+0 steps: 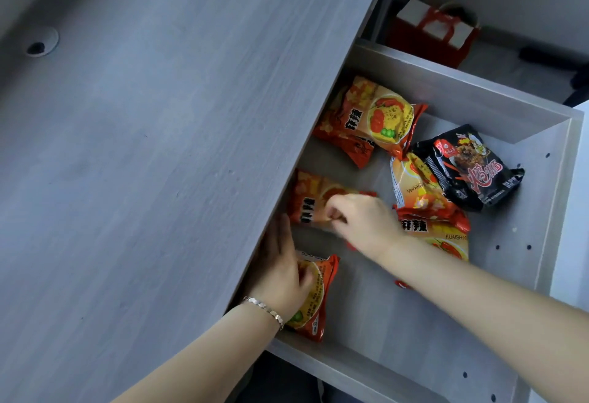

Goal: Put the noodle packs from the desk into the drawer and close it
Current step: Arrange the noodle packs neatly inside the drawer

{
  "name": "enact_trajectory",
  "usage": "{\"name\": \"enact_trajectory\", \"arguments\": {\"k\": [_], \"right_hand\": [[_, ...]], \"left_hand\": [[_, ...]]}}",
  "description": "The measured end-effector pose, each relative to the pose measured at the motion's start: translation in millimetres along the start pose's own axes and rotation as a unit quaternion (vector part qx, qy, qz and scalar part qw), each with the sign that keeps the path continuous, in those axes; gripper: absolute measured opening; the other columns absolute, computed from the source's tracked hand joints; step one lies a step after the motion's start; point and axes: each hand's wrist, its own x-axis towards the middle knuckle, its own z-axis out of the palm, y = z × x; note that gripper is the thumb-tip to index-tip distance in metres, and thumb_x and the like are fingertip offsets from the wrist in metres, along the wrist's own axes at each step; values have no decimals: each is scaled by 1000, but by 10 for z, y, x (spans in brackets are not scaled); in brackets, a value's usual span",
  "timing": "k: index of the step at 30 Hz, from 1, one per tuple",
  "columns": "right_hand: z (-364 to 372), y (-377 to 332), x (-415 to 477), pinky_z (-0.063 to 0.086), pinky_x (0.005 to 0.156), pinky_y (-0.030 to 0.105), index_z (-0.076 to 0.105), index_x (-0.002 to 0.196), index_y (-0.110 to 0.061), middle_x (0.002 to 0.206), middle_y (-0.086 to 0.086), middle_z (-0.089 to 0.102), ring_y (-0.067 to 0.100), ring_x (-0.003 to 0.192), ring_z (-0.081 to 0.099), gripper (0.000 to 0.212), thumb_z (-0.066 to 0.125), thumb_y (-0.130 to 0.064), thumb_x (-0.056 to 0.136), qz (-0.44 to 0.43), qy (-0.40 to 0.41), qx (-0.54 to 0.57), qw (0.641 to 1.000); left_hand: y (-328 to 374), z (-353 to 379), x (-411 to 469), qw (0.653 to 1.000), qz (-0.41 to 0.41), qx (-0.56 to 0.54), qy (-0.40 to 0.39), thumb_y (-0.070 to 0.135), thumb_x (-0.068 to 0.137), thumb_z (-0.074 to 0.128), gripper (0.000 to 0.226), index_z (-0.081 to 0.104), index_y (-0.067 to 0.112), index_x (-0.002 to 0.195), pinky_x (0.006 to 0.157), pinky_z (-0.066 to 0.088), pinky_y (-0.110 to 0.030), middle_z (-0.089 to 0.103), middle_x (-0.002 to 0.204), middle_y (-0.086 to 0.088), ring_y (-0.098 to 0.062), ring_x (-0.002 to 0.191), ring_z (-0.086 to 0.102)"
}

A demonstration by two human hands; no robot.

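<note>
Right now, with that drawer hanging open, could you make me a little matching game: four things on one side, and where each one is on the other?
Things:
1. black noodle pack
2. left hand
3. right hand
4. red gift bag

Places:
A. on the floor beyond the drawer
B. pinching an orange pack mid-drawer
C. far right part of the drawer
D. on the orange pack nearest the drawer's near wall

Pairs: 1-C, 2-D, 3-B, 4-A
</note>
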Motion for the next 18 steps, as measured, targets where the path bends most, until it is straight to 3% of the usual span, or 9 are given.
{"name": "enact_trajectory", "arguments": {"k": [1, 3, 5, 6, 8, 10, 13, 16, 18], "right_hand": [[58, -87, 9, 53, 78, 40, 64, 95, -19, 100, 5, 72, 30, 94, 64, 17, 61, -12, 80, -5, -26, 33, 999], [141, -153, 15, 53, 82, 36, 66, 97, -19, 101, 2, 72, 21, 94, 65, 16, 62, -15, 82, 5, -50, 139, 989], [172, -69, 29, 52, 81, 31, 67, 99, -16, 102, 3, 69, 16, 90, 63, 16, 60, -15, 85, 58, 49, 227, 971], [178, 26, 31, 50, 78, 28, 65, 102, -15, 106, 5, 65, 16, 88, 62, 17, 58, -15, 86, 114, 114, 241, 957], [204, 248, 26, 44, 76, 28, 56, 114, -17, 119, 10, 56, 19, 89, 57, 28, 57, -21, 87, 270, 153, 248, 918], [280, 391, 31, 47, 81, 32, 48, 124, -16, 122, 11, 54, 26, 97, 57, 46, 64, -27, 82, 389, 89, 295, 868], [450, 320, 73, 56, 82, 45, 48, 122, -10, 103, 6, 60, 28, 93, 62, 54, 72, -19, 75, 421, 48, 415, 805], [606, 194, 60, 50, 75, 31, 54, 106, -9, 74, -7, 57, 20, 79, 61, 45, 78, -18, 69, 363, 46, 367, 855], [599, 167, -7, 47, 73, 27, 54, 107, -10, 74, -9, 53, 15, 78, 57, 46, 78, -17, 69, 325, 8, 363, 873]], "left_hand": [[-3, 5, -23, 1000, -7, -5, 3, 48, 86, 47, 96, -27, 19, 140, 70, 52, -26, -8, 156, -9, -24, 108, 58], [-3, 23, -62, 1000, -3, 5, 12, 46, 87, 45, 96, -35, 23, 133, 81, 55, -34, -23, 153, -7, -30, 115, 54], [17, 42, -77, 998, 28, 36, 33, 43, 88, 45, 89, -25, 25, 139, 106, 36, -43, -40, 144, 0, -34, 141, 12], [41, 44, -69, 997, 43, 52, 37, 41, 88, 44, 85, -18, 25, 143, 112, 22, -43, -46, 138, 3, -28, 140, -14], [81, 37, -26, 996, 55, 66, 22, 35, 89, 42, 78, -12, 26, 145, 110, 1, -35, -46, 137, 6, -21, 134, -30], [118, 23, 47, 993, 76, 86, -8, 30, 91, 39, 71, -8, 25, 145, 107, -9, -32, -28, 152, 2, -22, 141, -20], [165, -32, 132, 988, 78, 124, -46, 32, 92, 35, 62, 6, 26, 146, 115, -3, -40, 0, 158, -5, -27, 143, -5], [235, -92, 172, 990, 14, 135, -45, 39, 91, 34, 55, 22, 19, 141, 115, 12, -45, 20, 152, -10, -32, 141, 11], [292, -115, 207, 988, 14, 153, 1, 41, 91, 35, 49, 33, 15, 132, 112, 19, -46, 33, 144, -15, -33, 138, 18]]}}
